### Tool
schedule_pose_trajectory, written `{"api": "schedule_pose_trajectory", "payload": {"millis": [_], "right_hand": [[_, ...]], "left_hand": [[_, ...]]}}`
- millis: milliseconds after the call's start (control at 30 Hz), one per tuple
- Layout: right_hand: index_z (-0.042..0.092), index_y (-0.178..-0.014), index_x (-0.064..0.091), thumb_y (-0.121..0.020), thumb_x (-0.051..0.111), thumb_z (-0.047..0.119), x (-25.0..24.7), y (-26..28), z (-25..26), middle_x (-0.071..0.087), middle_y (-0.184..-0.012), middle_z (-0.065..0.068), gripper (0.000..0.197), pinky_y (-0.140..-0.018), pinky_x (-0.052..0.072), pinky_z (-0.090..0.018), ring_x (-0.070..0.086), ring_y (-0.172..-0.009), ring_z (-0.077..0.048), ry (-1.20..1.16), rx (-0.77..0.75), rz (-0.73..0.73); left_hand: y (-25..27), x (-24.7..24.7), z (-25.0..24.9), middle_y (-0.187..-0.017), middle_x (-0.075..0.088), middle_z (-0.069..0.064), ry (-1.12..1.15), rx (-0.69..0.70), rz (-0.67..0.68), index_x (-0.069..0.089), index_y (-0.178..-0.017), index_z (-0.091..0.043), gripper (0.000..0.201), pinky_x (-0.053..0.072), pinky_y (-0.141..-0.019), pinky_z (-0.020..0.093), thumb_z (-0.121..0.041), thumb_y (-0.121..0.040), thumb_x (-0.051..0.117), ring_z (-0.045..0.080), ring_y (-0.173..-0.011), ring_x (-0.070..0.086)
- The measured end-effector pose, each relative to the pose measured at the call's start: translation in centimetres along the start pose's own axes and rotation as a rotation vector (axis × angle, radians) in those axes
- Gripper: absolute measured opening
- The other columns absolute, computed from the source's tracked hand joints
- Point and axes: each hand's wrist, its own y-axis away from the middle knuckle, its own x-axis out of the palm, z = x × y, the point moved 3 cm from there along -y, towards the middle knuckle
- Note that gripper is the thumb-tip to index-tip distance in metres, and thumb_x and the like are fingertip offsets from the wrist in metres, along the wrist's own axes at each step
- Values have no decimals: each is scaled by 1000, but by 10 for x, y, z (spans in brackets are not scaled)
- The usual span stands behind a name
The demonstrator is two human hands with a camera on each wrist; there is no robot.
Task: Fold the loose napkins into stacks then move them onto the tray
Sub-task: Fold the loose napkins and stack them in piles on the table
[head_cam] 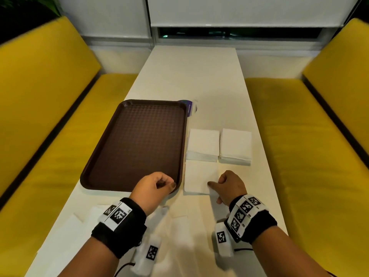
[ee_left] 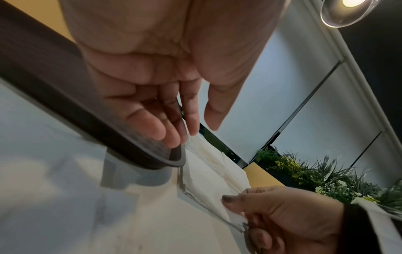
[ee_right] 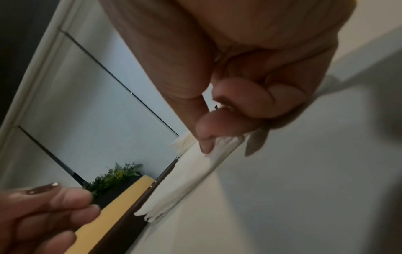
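A brown tray [head_cam: 131,144] lies bare on the white table's left half. Right of it stand two folded white napkin stacks [head_cam: 202,143] [head_cam: 235,145]. In front of them lies a thin folded napkin pile [head_cam: 199,178]. My right hand [head_cam: 216,184] pinches its near right corner between thumb and fingers; the right wrist view shows that hand [ee_right: 208,142] on the pile's edge [ee_right: 195,175]. My left hand [head_cam: 165,182] hovers over the tray's near right corner, fingers loosely curled, holding nothing. In the left wrist view its fingers [ee_left: 191,120] hang above the tray rim [ee_left: 87,106].
Loose unfolded napkins [head_cam: 77,220] lie flat near the table's front edge, under my wrists. A small purple card [head_cam: 190,108] sits behind the tray's far right corner. Yellow benches [head_cam: 60,136] [head_cam: 299,126] flank the table. The table's far half is bare.
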Motion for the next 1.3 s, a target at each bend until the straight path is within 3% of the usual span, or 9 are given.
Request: {"api": "schedule_pose_trajectory", "payload": {"millis": [300,500,667,833,933,1033,1100,1200,1300], "right_hand": [[12,-79,46,-84,72,32,-9,32,19,53,-66,-3,33,-43,37,-21,53,-43,-15,-5,-105,-40],[6,-77,56,-86,71,31,19,85,36,57,-64,-2,30,-51,45,-24,55,-47,-15,40,-244,87],[17,-73,60,-86,71,30,63,117,27,62,-63,3,22,-52,42,-17,59,-52,-9,246,-280,247],[22,-80,61,-84,73,28,101,141,22,66,-76,4,13,-59,41,-17,63,-68,-13,289,-337,268],[22,-90,62,-85,73,28,120,153,28,64,-78,5,14,-61,42,-17,62,-71,-12,274,-375,251],[24,-93,60,-85,72,31,137,160,33,64,-79,6,16,-61,41,-16,61,-71,-9,308,-386,247],[24,-92,59,-84,72,32,146,163,34,65,-82,6,17,-63,42,-19,61,-74,-11,330,-375,248],[23,-93,60,-85,71,31,152,166,34,62,-83,6,16,-64,41,-19,56,-76,-10,367,-357,227],[22,-94,60,-85,71,30,153,169,34,62,-82,4,16,-61,39,-18,55,-75,-10,360,-339,201]], "left_hand": [[26,-30,6,-79,66,-8,42,19,-79,69,-85,-19,6,44,-66,20,-22,-90,68,1,-68,57],[60,-63,32,-84,66,-8,27,-40,-152,68,-88,-17,8,47,-70,23,-24,-91,66,6,-79,59],[93,-82,68,-92,69,-6,-34,-114,-166,67,-91,-16,8,46,-73,23,-24,-90,67,10,-85,63],[116,-87,100,-97,65,-4,-175,-135,-147,63,-94,-20,13,45,-80,21,-23,-86,72,10,-86,61],[122,-90,115,-107,57,-4,-318,-93,-117,61,-109,-20,27,41,-86,18,-26,-85,72,9,-96,56],[122,-91,122,-132,47,-1,-519,-107,-113,49,-134,-22,55,38,-102,30,-38,-86,69,21,-122,44],[121,-93,121,-143,40,0,-586,-140,-102,39,-143,-22,67,37,-106,36,-44,-86,66,24,-129,37],[116,-95,119,-144,40,2,-659,-174,-60,33,-145,-23,73,37,-104,40,-49,-85,65,25,-131,38],[113,-98,119,-138,46,0,-668,-194,-44,36,-142,-26,72,37,-102,42,-52,-83,66,25,-128,42]]}}
